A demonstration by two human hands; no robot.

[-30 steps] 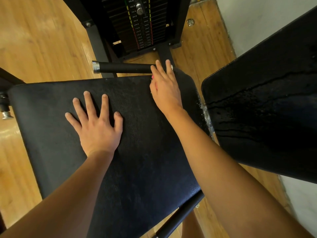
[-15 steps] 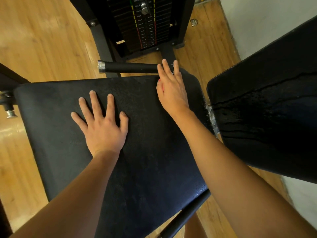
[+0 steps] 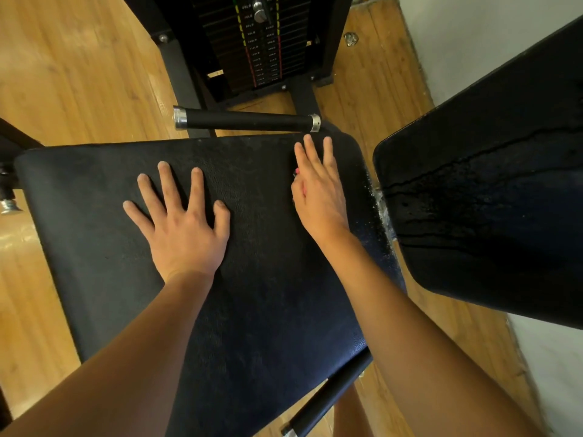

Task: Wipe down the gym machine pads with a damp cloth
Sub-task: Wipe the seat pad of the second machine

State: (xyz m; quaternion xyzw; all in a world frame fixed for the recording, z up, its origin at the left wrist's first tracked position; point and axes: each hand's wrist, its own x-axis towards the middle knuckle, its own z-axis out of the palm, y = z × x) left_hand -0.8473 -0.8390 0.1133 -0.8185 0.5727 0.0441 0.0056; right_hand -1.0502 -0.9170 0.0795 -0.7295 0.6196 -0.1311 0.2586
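Only a pink sliver peeks out from under the right hand, no idea what it is. Weight stack labels are too tiny to read and its top is cropped. The back pad runs off the right edge.

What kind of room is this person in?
Most likely a gym: a weight stack with a selector pin stands ahead, just beyond a black padded seat and a bar handle with metal end caps.

The left hand lies flat, palm down, fingers straight and spread wide, thumb out to the side. The right hand reaches further forward, tilted onto its thumb side, fingers straight and close together; its thumb seems tucked under, though hidden. Both forearms are bare.
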